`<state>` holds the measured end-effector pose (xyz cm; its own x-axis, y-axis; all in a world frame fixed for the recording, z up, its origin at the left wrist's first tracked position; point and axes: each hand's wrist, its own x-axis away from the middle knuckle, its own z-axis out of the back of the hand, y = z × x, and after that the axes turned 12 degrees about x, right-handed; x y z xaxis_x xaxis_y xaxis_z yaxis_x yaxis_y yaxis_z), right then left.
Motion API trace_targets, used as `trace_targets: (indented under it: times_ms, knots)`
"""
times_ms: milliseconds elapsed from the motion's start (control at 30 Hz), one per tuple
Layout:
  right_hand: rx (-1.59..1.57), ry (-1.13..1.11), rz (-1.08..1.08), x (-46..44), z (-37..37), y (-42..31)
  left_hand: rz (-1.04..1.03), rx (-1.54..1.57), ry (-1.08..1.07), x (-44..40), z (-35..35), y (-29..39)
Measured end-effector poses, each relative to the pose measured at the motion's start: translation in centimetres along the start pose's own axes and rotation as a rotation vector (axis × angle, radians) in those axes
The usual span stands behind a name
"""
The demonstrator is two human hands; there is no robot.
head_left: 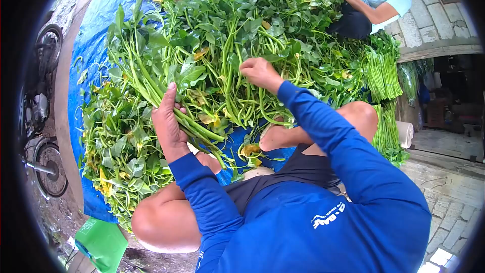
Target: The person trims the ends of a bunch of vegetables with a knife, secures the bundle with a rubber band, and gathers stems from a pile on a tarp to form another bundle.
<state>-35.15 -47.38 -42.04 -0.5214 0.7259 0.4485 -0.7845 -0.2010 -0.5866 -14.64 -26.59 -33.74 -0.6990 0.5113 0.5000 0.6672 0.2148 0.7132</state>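
Note:
My left hand [169, 121] is wrapped round a bunch of water spinach [146, 78], thumb on top. The leafy ends of the bunch point up and left, and its cut stems stick out below my palm. Over the big heap of water spinach [217, 35] in front of me, my right hand [261, 73] is closed, fingertips pinched together near some leaves and stems. Whatever those fingers hold, if anything, I cannot make out. Yellowed leaves [251, 151] and loose stems lie between my feet.
A blue tarp [91, 35] lies under the greens. Across the heap, a person [376, 0] holds another bunch. Tidy stacked bundles [382, 76] stand at right. A motorcycle [45, 111] is at left, and a green plastic container [103, 245] sits at lower left.

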Motion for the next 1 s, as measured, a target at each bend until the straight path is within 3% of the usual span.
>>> trace_targets:
  times_ms: [33,100,133,167,233,333,467,633,700,767,900,1000]
  knots:
    - [-0.263,-0.074,-0.143,-0.3,-1.7,-1.5,-0.006,-0.009,0.004,0.0,0.0,0.1]
    - [-0.383,-0.049,-0.204,-2.7,-6.4,-1.8,0.005,-0.009,0.002,-0.2,0.5,0.0]
    - [-0.098,0.137,-0.079,-5.7,-9.1,0.0,0.008,-0.014,0.003,-0.3,0.5,0.0]
    - [0.048,0.296,-0.096,-7.0,-9.7,-0.2,0.009,-0.014,0.001,-0.5,0.4,0.0]
    - [0.07,0.415,-0.332,-8.5,-10.4,-1.9,0.018,-0.036,0.033,-0.9,0.4,-0.4]
    - [0.167,0.337,-0.41,-9.8,-10.4,-2.5,0.034,-0.054,0.041,-1.6,0.8,-0.5]
    - [-0.002,0.371,-0.391,-9.6,-9.3,-2.1,0.056,-0.047,0.038,-2.7,1.5,-0.7]
    - [-0.116,0.482,-0.062,-5.2,-4.0,-2.3,0.05,-0.032,0.042,-2.8,1.3,-0.8]
    - [-0.312,0.53,0.123,-2.5,-0.2,-3.5,0.042,-0.03,0.022,-2.8,1.1,-1.1]
    - [-0.497,0.465,0.057,1.3,4.9,-6.3,0.024,-0.025,0.004,-2.5,1.0,-1.5]
    - [-0.864,0.122,0.112,4.8,9.7,-4.4,0.06,0.007,-0.053,-1.7,0.5,-2.2]
    - [-0.811,0.095,0.099,7.1,10.0,-3.6,0.082,-0.007,-0.079,-1.6,-0.1,-3.3]
